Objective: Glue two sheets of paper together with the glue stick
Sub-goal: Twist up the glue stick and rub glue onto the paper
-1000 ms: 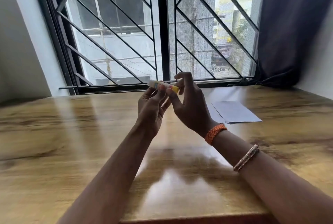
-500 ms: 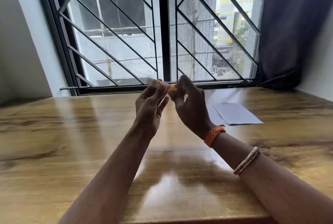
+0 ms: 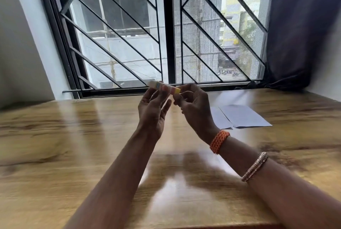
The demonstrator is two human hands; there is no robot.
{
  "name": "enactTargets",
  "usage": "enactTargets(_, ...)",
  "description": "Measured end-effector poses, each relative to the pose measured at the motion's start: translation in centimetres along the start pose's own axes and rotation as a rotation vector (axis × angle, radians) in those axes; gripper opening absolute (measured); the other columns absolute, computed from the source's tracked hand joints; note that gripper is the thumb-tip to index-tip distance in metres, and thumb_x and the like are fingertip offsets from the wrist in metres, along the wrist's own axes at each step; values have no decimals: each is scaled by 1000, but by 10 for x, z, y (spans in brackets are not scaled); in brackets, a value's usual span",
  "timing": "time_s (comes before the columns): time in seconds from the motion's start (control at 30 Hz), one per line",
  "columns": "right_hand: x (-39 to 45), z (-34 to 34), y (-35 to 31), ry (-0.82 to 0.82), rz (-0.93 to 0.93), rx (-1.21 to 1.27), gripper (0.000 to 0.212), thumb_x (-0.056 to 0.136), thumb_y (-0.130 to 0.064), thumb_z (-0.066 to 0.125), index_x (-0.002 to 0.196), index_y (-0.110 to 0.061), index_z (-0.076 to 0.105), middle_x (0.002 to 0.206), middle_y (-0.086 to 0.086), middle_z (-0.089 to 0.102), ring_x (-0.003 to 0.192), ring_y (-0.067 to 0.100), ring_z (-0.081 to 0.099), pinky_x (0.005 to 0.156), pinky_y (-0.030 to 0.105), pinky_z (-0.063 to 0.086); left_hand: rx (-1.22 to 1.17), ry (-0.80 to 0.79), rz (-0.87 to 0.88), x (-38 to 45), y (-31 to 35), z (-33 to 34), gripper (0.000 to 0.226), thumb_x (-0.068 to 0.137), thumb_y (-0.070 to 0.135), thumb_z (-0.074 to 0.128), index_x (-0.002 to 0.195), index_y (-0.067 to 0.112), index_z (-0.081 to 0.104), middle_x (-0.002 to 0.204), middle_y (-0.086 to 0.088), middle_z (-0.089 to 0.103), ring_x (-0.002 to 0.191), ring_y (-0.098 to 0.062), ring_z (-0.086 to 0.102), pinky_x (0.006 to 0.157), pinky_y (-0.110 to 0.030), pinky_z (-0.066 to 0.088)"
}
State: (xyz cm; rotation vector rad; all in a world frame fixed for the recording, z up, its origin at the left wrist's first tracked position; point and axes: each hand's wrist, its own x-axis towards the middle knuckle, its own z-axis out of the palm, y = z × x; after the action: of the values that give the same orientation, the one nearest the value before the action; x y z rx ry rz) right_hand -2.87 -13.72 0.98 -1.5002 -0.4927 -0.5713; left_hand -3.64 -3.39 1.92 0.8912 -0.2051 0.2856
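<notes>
A small glue stick point(image 3: 164, 87), white at its left end and yellow at its right, lies sideways in the air above the wooden table point(image 3: 73, 145). My left hand point(image 3: 152, 110) holds its body with fingertips. My right hand point(image 3: 193, 107) pinches its yellow right end. Two white paper sheets point(image 3: 239, 116) lie overlapping on the table, to the right of my hands and apart from them.
A barred window point(image 3: 166, 31) runs along the table's far edge. A dark curtain point(image 3: 299, 25) hangs at the back right. White walls close both sides.
Both hands have stayed raised with the glue stick between them. My right fingers have shifted a little on the yellow end, and the stick has tilted slightly.
</notes>
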Motion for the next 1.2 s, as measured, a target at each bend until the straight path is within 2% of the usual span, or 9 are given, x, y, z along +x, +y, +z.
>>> enactTargets(0.2,0,0,4,-85,113,-20,41,102,-29,36,69,-13,54,58,7,48,53,18,42,53,33,33,49,-96,34,-3,-3,0,9,73,13,67,72,21,63,68,9,70,73,-6,64,73,-23,47)
enactTargets(0.3,0,3,2,-49,115,-26,16,98,-25,48,92,-11,50,66,4,56,60,16,53,56,32,42,82,-51,30,0,-4,-2,15,84,9,62,75,20,60,66,9,70,71,-4,65,68,-21,48)
enactTargets(0.37,0,3,4,-36,29,-74,19,91,-25,61,100,-14,48,75,3,60,68,14,58,60,26,45,96,-18,35,1,-3,-3,16,85,11,62,73,21,59,67,9,69,74,-5,65,73,-23,49)
enactTargets(0.47,-2,3,5,-6,-123,-243,19,85,-21,69,90,-17,51,73,0,63,69,14,61,56,13,43,60,-30,47,2,-2,-2,16,87,12,60,73,20,59,72,4,66,75,-9,64,76,-27,51)
enactTargets(0.57,-2,4,6,32,-108,-242,15,86,-22,68,82,-11,58,73,7,68,69,23,64,59,26,47,19,-79,38,-1,-1,2,16,90,12,55,77,20,60,65,9,64,64,-3,62,72,-26,46)
enactTargets(0.77,-1,3,6,-58,-45,-184,28,94,-24,53,72,-9,58,59,1,60,58,25,56,59,46,48,94,-85,2,-3,3,4,15,92,21,51,94,24,65,75,13,72,77,-6,65,80,-28,43)
enactTargets(0.97,-3,1,-9,-150,245,273,45,101,-28,39,63,-10,53,48,-1,44,44,12,38,50,25,36,136,-159,-20,-8,7,7,20,96,20,43,93,26,62,75,15,73,75,3,68,81,-21,43)
enactTargets(1.13,1,-2,-10,-51,169,186,9,92,-22,57,92,-13,57,71,5,61,63,14,57,61,26,44,194,-83,-19,-9,7,6,19,91,26,53,81,25,70,75,16,72,77,7,66,78,-22,39)
enactTargets(1.2,2,-4,-5,-15,-35,-12,25,83,-24,68,98,-13,52,78,9,65,70,17,62,61,26,46,218,-27,-5,-8,6,4,20,88,28,57,74,24,71,73,16,71,75,8,65,76,-22,37)
